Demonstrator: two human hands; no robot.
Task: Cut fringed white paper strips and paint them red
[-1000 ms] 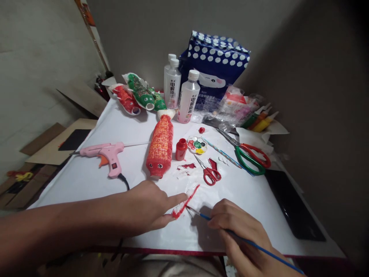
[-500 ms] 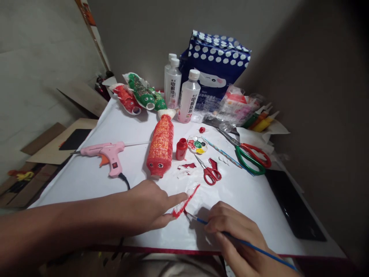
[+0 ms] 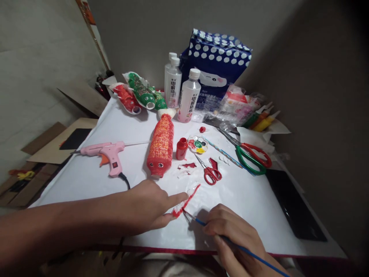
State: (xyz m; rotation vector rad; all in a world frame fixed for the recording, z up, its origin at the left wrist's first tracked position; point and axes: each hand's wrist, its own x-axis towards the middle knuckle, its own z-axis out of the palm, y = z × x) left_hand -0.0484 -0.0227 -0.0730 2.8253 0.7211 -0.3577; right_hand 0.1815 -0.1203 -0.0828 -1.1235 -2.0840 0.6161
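Note:
A small white piece with a red-painted edge (image 3: 188,201) lies flat on the white-covered table. The outstretched index finger of my left hand (image 3: 152,206) presses on it, and the thumb touches its near end; the other fingers are curled under. In my right hand (image 3: 235,234) is a thin blue paintbrush (image 3: 250,252), pinched between thumb and fingers. The brush's dark tip meets the red edge close to my left thumb. Just beyond stands an uncapped red paint bottle (image 3: 181,149), beside a flower-shaped palette (image 3: 197,144) with several paint colours.
Red-handled scissors (image 3: 211,175) and larger shears (image 3: 250,157) lie to the right, near a black flat slab (image 3: 294,206). A red-orange fish (image 3: 160,146) and a pink glue gun (image 3: 111,154) lie left. White-labelled bottles (image 3: 189,96) and a blue bag (image 3: 220,65) stand behind.
The brush tip has shifted slightly left along the red edge, and my right hand has moved a little with it. My left hand stays in place.

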